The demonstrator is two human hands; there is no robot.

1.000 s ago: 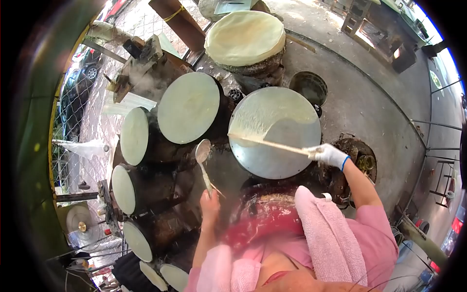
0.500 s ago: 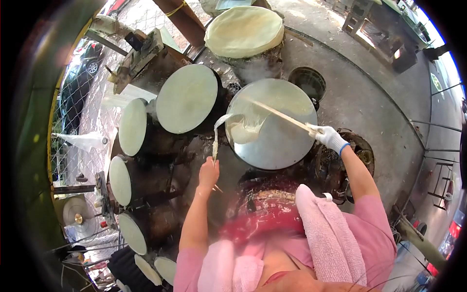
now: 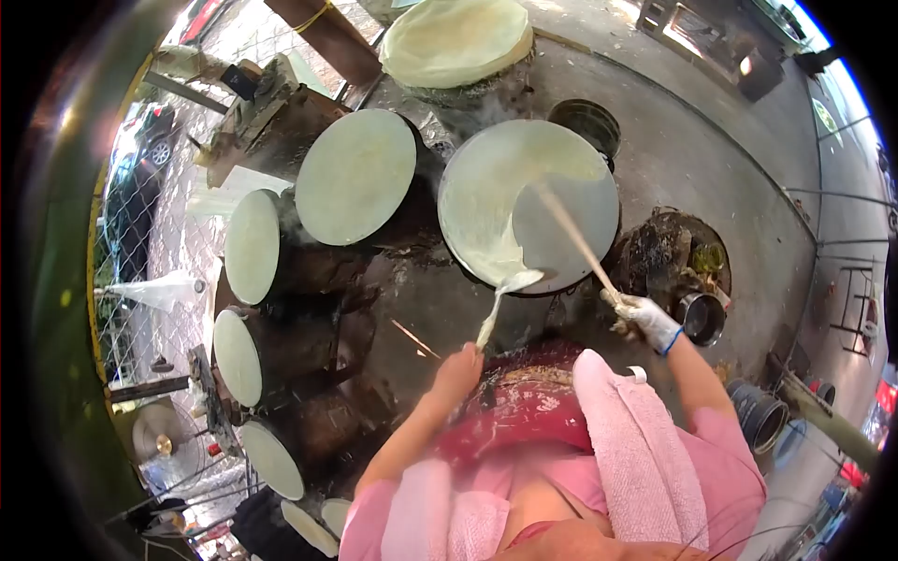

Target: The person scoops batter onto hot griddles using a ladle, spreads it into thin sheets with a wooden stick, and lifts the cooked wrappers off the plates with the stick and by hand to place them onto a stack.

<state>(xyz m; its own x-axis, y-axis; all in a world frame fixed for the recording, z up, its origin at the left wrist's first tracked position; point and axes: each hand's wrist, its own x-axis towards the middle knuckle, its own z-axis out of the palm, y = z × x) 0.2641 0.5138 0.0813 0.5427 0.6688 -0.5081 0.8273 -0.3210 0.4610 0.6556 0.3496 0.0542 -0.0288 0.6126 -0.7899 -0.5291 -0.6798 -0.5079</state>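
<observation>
A round griddle (image 3: 564, 234) lies in front of me. Wet pale batter (image 3: 479, 210) coats its left and upper parts, while a grey patch at the lower right is bare. My left hand (image 3: 458, 376) is closed around the handle of a batter-smeared ladle (image 3: 490, 316), whose head is at the griddle's near edge. In a white glove with a blue cuff, my right hand (image 3: 652, 323) grips a long wooden stick spreader (image 3: 578, 241). The spreader's far end is over the griddle, blurred by motion.
Several more griddles with pale rounds, including a large one (image 3: 357, 178), curve along the left. A stack of thin sheets (image 3: 456, 42) stands at the back. To the right are a dark bucket (image 3: 587, 126), a metal pot (image 3: 700, 318) and a charred round stand (image 3: 655, 248).
Batter has spread over the griddle's left and upper parts. The ladle and my left hand have moved right and nearer my body. The spreader has swung to a steeper angle.
</observation>
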